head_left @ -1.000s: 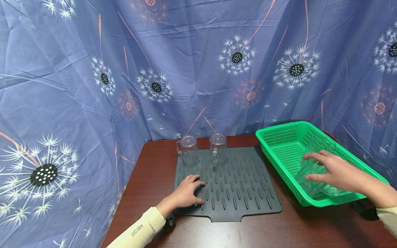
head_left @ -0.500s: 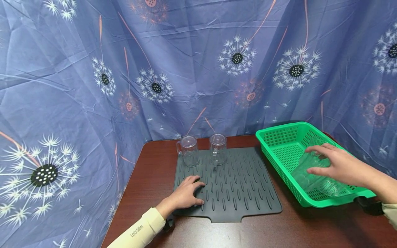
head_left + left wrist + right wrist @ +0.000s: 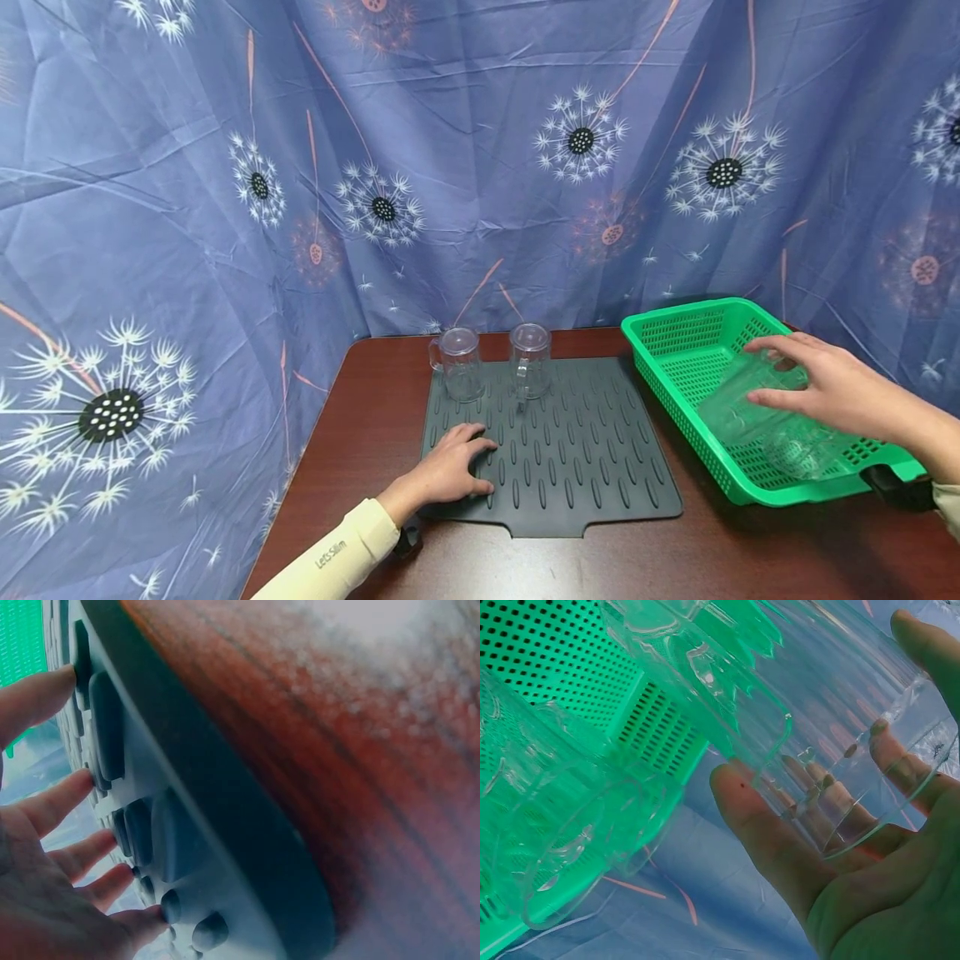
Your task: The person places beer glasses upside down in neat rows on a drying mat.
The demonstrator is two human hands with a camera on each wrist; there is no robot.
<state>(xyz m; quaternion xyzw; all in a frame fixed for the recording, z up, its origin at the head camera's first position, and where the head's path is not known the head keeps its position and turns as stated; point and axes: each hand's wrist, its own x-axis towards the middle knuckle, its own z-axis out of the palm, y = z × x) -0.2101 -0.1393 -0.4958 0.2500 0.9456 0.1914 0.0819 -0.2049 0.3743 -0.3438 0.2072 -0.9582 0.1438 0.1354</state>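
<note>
Right hand (image 3: 832, 390): grip wrapped around a clear glass (image 3: 738, 404), tilted, at the green basket (image 3: 697, 371); cannot tell if glass and basket touch. More clear glassware (image 3: 798, 450) lies in the basket, just beside it. Left hand (image 3: 450, 468): grip released, fingers spread on the dark ridged mat (image 3: 592, 458). Two clear mugs (image 3: 462, 375) stand near the mat's far edge. Table (image 3: 367, 425) reddish-brown.
</note>
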